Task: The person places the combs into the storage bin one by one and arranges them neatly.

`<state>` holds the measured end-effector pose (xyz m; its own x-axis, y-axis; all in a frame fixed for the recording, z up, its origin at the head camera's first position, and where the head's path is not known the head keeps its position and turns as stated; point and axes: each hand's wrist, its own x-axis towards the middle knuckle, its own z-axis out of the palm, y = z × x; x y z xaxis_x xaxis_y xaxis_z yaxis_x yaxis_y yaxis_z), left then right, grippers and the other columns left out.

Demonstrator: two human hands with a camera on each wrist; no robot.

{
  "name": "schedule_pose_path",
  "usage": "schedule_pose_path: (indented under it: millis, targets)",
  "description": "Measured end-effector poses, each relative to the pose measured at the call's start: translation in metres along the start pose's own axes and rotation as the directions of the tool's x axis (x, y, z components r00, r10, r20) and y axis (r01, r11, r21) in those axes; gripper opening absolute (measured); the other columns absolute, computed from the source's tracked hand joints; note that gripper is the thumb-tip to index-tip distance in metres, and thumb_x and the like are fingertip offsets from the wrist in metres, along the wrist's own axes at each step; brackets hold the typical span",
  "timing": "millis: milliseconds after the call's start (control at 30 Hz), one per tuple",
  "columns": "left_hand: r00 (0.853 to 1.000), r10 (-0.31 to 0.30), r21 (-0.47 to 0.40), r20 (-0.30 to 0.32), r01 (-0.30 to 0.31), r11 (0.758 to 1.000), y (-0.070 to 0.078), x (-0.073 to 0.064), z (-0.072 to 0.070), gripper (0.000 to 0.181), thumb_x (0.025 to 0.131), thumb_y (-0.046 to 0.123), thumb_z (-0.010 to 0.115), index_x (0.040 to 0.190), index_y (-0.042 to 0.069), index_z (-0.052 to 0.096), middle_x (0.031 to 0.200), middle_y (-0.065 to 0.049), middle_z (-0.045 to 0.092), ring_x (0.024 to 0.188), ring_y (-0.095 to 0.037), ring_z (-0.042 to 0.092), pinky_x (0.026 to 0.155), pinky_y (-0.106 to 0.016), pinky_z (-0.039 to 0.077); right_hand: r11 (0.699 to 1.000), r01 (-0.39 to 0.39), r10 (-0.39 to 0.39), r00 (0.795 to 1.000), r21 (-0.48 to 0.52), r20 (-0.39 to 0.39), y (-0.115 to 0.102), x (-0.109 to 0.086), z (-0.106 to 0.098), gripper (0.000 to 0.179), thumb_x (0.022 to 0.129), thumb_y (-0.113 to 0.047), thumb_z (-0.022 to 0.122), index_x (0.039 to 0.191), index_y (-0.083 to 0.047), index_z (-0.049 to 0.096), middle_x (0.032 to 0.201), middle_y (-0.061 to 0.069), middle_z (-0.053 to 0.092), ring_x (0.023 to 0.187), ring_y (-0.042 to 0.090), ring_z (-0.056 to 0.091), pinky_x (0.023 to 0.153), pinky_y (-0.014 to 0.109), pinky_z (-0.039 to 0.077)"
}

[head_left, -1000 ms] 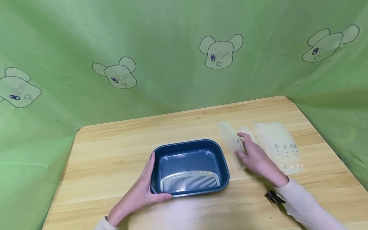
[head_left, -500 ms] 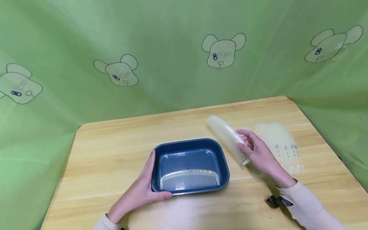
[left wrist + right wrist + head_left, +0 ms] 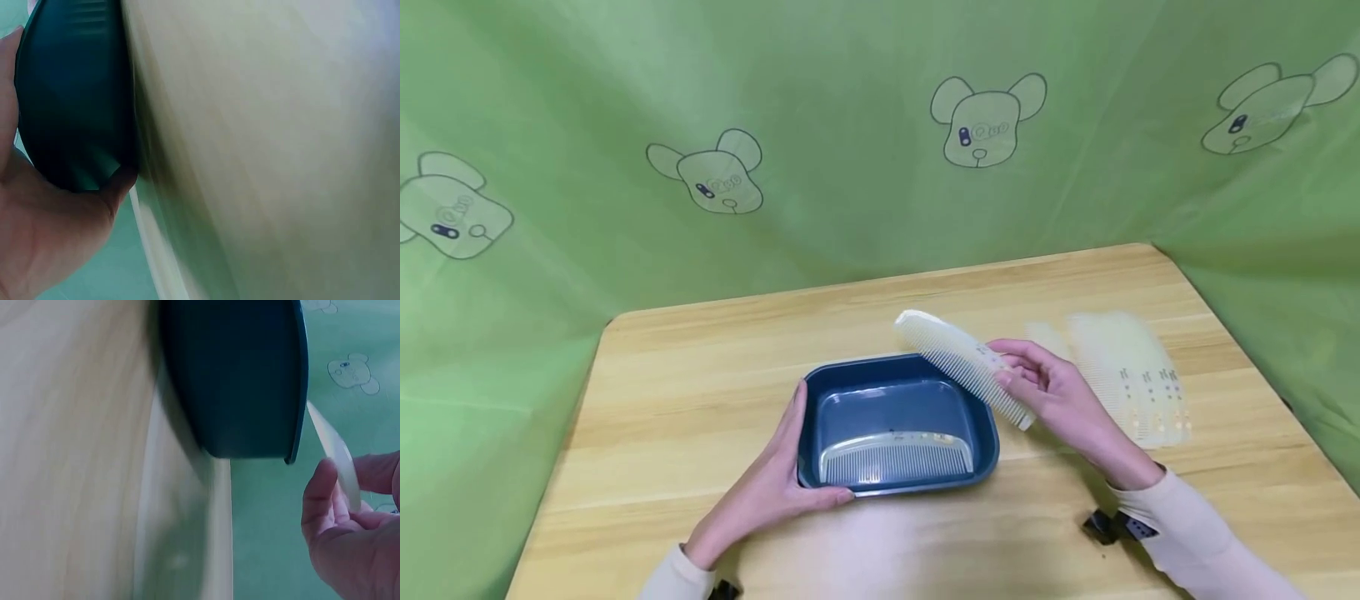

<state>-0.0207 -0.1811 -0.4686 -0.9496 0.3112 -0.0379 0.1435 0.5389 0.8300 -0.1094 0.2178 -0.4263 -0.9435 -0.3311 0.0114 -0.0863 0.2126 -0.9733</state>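
A dark blue plastic box (image 3: 887,387) stands on the table with one pale translucent comb (image 3: 895,458) lying inside along its near wall, teeth toward me. My left hand (image 3: 767,479) grips the box's left end, thumb at the near side and fingers along the left wall; in the left wrist view the hand (image 3: 56,219) wraps that end. My right hand (image 3: 1063,400) pinches a second pale comb (image 3: 966,358) by its right part, tilted over the box's right rim with its teeth toward the box. The right wrist view shows this comb (image 3: 337,453) edge-on between thumb and fingers.
On the right of the table lie several more pale combs (image 3: 1127,375), overlapping in a fan, with another comb (image 3: 1047,335) partly hidden behind my right hand. A green curtain (image 3: 850,167) with printed bear heads hangs behind the wooden table (image 3: 700,375).
My right hand has lifted a comb off the table and carried it left to the box's right rim. My left hand has kept its hold on the box.
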Motion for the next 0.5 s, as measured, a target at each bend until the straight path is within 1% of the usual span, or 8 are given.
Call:
schedule_pose_path:
  millis: [100, 233, 300, 367, 500]
  targets:
    - [1.0, 0.001, -0.013, -0.001, -0.001, 1.0, 0.0, 0.001, 0.0, 0.15, 0.077, 0.057, 0.098, 0.175, 0.031, -0.013, 0.182, -0.013, -0.006, 0.165, -0.032, 0.007, 0.125, -0.06, 0.022, 1.0, -0.003, 0.003, 1.0, -0.007, 0.024, -0.001, 0.0, 0.005, 0.041, 0.109, -0.007, 0.069, 0.147, 0.003, 0.061, 0.12, 0.023, 0.071, 0.099, 0.019, 0.074, 0.081, 0.026, 0.063]
    - [1.0, 0.009, -0.036, -0.01, -0.01, 0.999, 0.001, 0.002, 0.0, 0.151, 0.076, 0.053, 0.1, 0.175, 0.029, -0.012, 0.182, -0.014, -0.005, 0.165, -0.035, 0.008, 0.125, -0.062, 0.021, 0.999, -0.008, 0.01, 0.999, -0.032, 0.053, -0.003, 0.001, 0.011, 0.037, 0.107, -0.013, 0.073, 0.142, -0.002, 0.066, 0.117, 0.017, 0.074, 0.099, 0.02, 0.074, 0.083, 0.027, 0.063]
    - [1.0, 0.01, -0.039, -0.013, -0.011, 0.999, 0.001, 0.002, 0.0, 0.151, 0.077, 0.052, 0.1, 0.175, 0.028, -0.011, 0.182, -0.015, -0.005, 0.165, -0.036, 0.008, 0.125, -0.063, 0.021, 0.999, -0.004, 0.007, 0.997, -0.035, 0.072, -0.004, 0.002, 0.014, 0.036, 0.106, -0.013, 0.074, 0.14, -0.003, 0.068, 0.114, 0.015, 0.075, 0.097, 0.021, 0.074, 0.082, 0.027, 0.063]
    - [1.0, 0.008, -0.039, -0.014, -0.009, 0.999, 0.001, 0.001, 0.001, 0.15, 0.077, 0.052, 0.1, 0.175, 0.028, -0.011, 0.182, -0.015, -0.004, 0.165, -0.036, 0.008, 0.125, -0.063, 0.021, 0.999, 0.006, -0.002, 0.996, -0.036, 0.095, -0.005, 0.003, 0.017, 0.035, 0.106, -0.013, 0.075, 0.139, -0.003, 0.069, 0.111, 0.014, 0.075, 0.095, 0.02, 0.074, 0.08, 0.027, 0.063]
    - [1.0, 0.01, -0.033, -0.015, -0.01, 0.999, 0.0, 0.001, 0.002, 0.149, 0.078, 0.052, 0.099, 0.175, 0.028, -0.012, 0.182, -0.014, -0.005, 0.165, -0.035, 0.007, 0.126, -0.062, 0.02, 1.0, 0.028, -0.027, 0.988, -0.006, 0.155, -0.006, 0.004, 0.021, 0.033, 0.105, -0.007, 0.073, 0.138, -0.001, 0.069, 0.109, 0.015, 0.074, 0.093, 0.02, 0.074, 0.078, 0.027, 0.063]
